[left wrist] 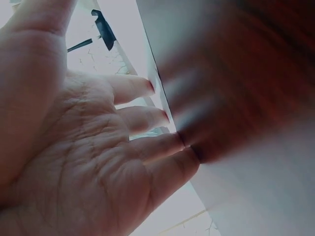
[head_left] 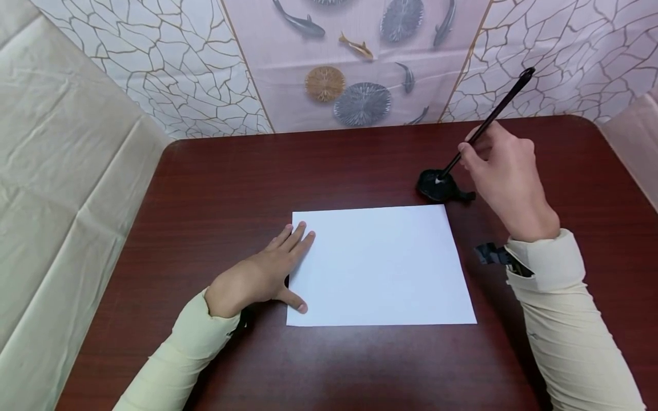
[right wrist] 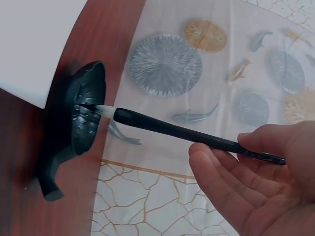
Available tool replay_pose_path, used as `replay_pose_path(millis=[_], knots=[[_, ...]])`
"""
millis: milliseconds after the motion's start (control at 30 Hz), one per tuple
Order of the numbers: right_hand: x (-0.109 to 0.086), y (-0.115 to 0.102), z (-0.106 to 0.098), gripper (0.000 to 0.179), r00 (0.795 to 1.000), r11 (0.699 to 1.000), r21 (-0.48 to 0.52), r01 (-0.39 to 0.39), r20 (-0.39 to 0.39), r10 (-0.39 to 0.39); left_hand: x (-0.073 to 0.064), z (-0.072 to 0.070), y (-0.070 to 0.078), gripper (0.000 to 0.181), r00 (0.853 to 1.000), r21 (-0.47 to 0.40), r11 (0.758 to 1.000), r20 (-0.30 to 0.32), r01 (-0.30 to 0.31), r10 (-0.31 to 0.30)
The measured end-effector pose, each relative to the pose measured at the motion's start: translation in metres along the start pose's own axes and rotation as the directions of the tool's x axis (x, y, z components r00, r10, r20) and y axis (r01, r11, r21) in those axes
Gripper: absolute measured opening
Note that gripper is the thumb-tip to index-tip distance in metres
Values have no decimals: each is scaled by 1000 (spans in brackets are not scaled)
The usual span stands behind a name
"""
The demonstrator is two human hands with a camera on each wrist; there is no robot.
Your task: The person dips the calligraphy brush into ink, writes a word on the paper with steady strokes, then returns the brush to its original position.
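Note:
Between thumb and fingers, my right hand (head_left: 506, 174) holds a black-handled calligraphy brush (head_left: 493, 114) at a slant. In the right wrist view, the brush's pale bristles (right wrist: 103, 110) have a dark tip that meets the wet hollow of a black ink dish (right wrist: 88, 130) with a short curved handle. My left hand (head_left: 262, 274) lies with fingers spread over the left edge of a blank white sheet of paper (head_left: 380, 268). From the left wrist view, its fingertips (left wrist: 162, 118) touch the surface with the palm raised.
Everything stands on a dark reddish wooden table (head_left: 231, 182) with rounded back corners. Behind it hangs a patterned cloth (head_left: 360, 63) with fish and round leaf shapes. Plain pale fabric (head_left: 61, 188) hangs along the left side. The ink dish sits just beyond the paper's far right corner.

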State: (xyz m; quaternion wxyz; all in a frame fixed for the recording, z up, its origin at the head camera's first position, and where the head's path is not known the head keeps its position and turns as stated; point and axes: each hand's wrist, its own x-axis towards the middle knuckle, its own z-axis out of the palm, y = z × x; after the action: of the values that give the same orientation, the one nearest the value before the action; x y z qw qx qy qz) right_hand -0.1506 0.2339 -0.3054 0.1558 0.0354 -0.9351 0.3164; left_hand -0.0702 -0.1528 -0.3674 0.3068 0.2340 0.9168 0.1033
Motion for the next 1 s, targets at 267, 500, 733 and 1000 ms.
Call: replay_pose_path(millis=[267, 500, 733, 1000], knots=[[0, -3, -1, 19, 1000, 1000, -2, 8, 27, -7, -3, -2, -5, 127, 1000, -17, 1000, -24, -13, 12], [2, 4, -1, 17, 1000, 1000, -8, 0, 12, 0, -3, -4, -7, 126, 999, -25, 999, -30, -25, 25], [2, 5, -7, 18, 1000, 1000, -16, -10, -1, 10, -4, -4, -8, 129, 999, 6, 999, -19, -32, 32], [0, 1, -14, 21, 1000, 1000, -4, -17, -16, 17, -4, -3, -6, 134, 999, 24, 999, -11, -30, 30]])
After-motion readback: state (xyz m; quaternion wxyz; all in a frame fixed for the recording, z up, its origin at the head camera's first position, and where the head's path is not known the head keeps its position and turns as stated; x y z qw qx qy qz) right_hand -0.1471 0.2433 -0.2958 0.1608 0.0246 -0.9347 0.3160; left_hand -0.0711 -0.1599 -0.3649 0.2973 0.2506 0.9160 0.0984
